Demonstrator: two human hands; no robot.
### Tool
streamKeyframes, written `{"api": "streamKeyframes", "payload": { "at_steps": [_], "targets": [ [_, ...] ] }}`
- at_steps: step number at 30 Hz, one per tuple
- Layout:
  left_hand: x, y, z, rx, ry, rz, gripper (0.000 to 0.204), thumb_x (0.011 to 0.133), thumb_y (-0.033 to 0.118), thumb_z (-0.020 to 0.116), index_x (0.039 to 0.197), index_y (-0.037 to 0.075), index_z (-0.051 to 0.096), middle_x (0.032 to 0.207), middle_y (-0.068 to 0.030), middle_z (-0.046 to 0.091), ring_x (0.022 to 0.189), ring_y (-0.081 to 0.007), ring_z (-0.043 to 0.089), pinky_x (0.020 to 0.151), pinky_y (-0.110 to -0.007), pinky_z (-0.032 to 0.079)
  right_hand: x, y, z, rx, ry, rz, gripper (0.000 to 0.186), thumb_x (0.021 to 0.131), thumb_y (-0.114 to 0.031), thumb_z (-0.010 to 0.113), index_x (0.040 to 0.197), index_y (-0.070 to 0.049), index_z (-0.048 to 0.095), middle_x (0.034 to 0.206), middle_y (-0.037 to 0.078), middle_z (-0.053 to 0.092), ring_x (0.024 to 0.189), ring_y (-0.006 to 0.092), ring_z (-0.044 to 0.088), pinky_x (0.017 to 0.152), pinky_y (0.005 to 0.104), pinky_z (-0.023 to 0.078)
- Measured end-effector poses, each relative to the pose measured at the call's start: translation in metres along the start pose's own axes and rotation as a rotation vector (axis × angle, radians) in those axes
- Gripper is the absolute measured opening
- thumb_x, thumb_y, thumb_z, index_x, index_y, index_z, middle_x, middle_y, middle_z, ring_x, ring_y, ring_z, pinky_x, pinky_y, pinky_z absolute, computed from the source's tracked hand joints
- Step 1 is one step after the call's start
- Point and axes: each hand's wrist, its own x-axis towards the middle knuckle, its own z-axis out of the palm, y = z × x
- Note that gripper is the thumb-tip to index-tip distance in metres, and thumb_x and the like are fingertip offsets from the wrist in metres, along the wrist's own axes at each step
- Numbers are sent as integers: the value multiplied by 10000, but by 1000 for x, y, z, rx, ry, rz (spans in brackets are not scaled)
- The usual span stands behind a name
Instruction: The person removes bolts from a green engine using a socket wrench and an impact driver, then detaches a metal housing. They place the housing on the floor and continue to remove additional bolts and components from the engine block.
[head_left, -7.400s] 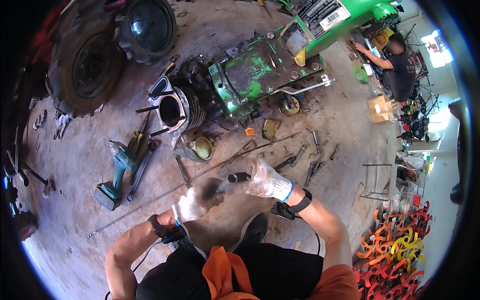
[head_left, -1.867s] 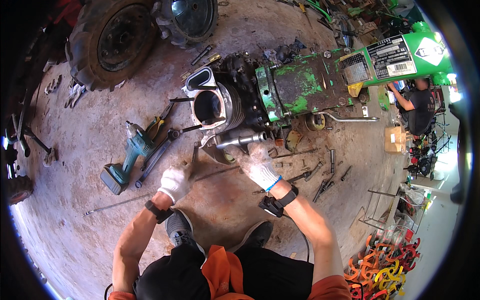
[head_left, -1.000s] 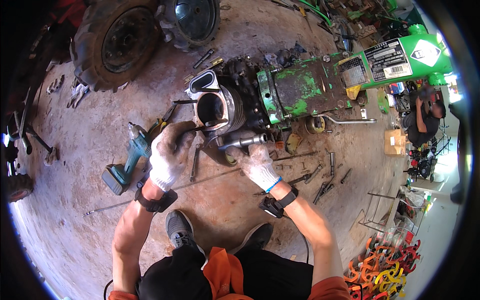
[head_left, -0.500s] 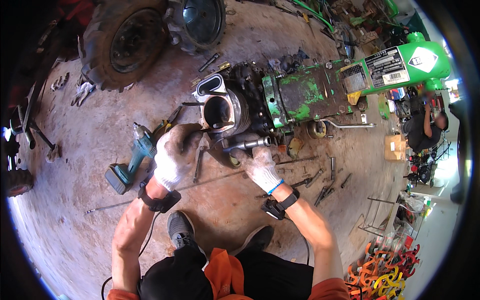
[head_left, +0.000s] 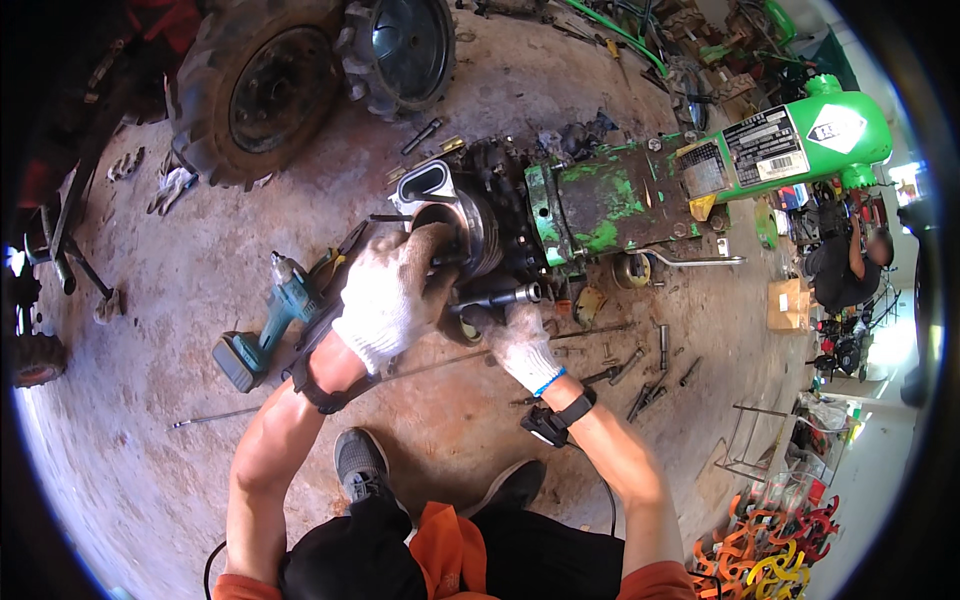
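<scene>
Both of my gloved hands are on the engine, which lies on the concrete floor with its open cylinder end toward me. My left hand is spread over the rim of the cylinder liner, fingers curled onto its edge. My right hand is closed around a dark steel shaft just below the bore. I judge I am seating or steadying this shaft against the block; the next move calls for a firm, square hold so it does not cock. The teal cordless impact driver lies near my left wrist, loose bolts beyond my right.
</scene>
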Motion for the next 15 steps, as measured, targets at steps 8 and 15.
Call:
{"api": "streamKeyframes", "payload": {
  "at_steps": [8, 15],
  "targets": [
    [9, -2, -8, -136, -93, -2, 439, 882, 35, 793, 1308, 16, 688, 1092, -192, 828, 999, -363, 824, 865, -431, 667, -1, 23, -1, -229, -30, 55, 338, 981, -9, 782, 1310, -41, 710, 1228, 114, 795, 1138, 205, 752, 985, 391, 623],
    [15, -5, -4, -76, -122, 115, 438, 901, -4, 762, 1330, 28, 680, 1094, -205, 820, 996, -361, 829, 856, -421, 662, -2, 30, -1, -203, -26, 37, 332, 998, -315, 799, 1204, -56, 772, 1052, 202, 817, 955, 391, 790, 835, 493, 621]
  ]
}}
